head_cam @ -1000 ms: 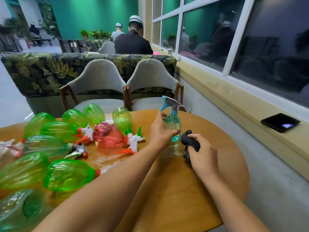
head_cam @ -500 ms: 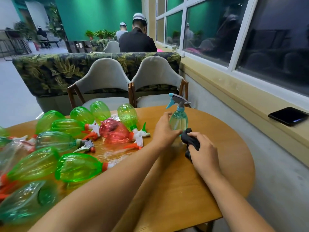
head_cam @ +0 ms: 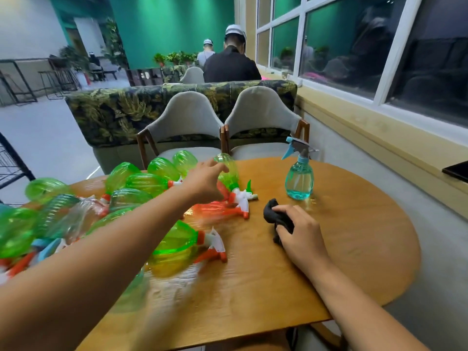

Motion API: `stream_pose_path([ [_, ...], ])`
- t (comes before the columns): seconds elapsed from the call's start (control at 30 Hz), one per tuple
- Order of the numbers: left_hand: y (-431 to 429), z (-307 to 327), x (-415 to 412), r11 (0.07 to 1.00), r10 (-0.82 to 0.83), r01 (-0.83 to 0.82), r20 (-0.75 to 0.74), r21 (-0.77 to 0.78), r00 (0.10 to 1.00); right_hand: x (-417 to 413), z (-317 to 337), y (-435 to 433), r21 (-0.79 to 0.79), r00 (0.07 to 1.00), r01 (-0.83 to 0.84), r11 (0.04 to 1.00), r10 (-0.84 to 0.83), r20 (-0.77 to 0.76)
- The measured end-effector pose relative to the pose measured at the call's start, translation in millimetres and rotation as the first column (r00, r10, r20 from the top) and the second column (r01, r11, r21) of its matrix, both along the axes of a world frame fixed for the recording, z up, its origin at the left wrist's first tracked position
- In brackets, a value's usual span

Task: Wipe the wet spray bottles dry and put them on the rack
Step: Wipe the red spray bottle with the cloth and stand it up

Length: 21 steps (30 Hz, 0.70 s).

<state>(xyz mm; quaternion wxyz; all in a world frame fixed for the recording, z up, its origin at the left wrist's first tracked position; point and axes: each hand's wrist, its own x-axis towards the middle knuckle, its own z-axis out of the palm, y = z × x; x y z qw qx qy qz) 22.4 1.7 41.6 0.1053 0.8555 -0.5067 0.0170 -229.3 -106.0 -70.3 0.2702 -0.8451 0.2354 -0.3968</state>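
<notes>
A teal spray bottle [head_cam: 299, 177] with a blue trigger stands upright alone at the far right of the round wooden table [head_cam: 354, 236]. Several green spray bottles [head_cam: 141, 183] and a red one [head_cam: 215, 207] lie in a heap on the table's left half. My left hand [head_cam: 206, 181] hovers over the heap with fingers spread, reaching the green bottle [head_cam: 228, 171] that lies neck toward me; it holds nothing. My right hand [head_cam: 301, 235] rests on the table and grips a dark cloth [head_cam: 272, 214].
Two grey chairs [head_cam: 260, 117] stand behind the table, backed by a leaf-patterned sofa. A window ledge runs along the right with a dark phone [head_cam: 457, 169] on it. A black wire rack [head_cam: 12, 160] shows at the left edge. People sit far behind.
My left hand let go of the teal bottle, which now stands alone, and moved left over the heap of green bottles. My right hand stayed on the cloth.
</notes>
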Motion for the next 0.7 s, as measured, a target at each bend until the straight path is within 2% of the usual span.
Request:
stream_pose_path([
  [0.13, 8, -8, 20, 0.983, 0.062, -0.069, 0.05, 0.168, 0.997, -7, -1, -4, -0.024, 1.0, 0.015, 1.0, -0.016, -0.025],
  [0.23, 7, -14, 29, 0.978, 0.084, -0.088, 0.027, 0.189, 0.996, -9, -1, -3, -0.029, 0.999, 0.009, 1.0, -0.01, -0.037],
  [0.47, -2, -25, 35, 0.998, 0.013, -0.017, 0.061, 0.061, 0.998, -12, 0, 0, -0.008, 0.999, 0.011, 1.0, -0.011, -0.049],
  [0.6, -9, -18, 28, 0.996, -0.027, 0.035, 0.09, -0.088, 0.996, -14, 0, 0, 0.002, 0.999, 0.017, 1.0, -0.017, -0.039],
  [0.7, -14, -11, 17, 0.99, -0.061, 0.073, 0.105, -0.117, 0.993, -15, 0, 0, 0.017, 0.999, 0.041, 0.999, -0.04, -0.034],
])
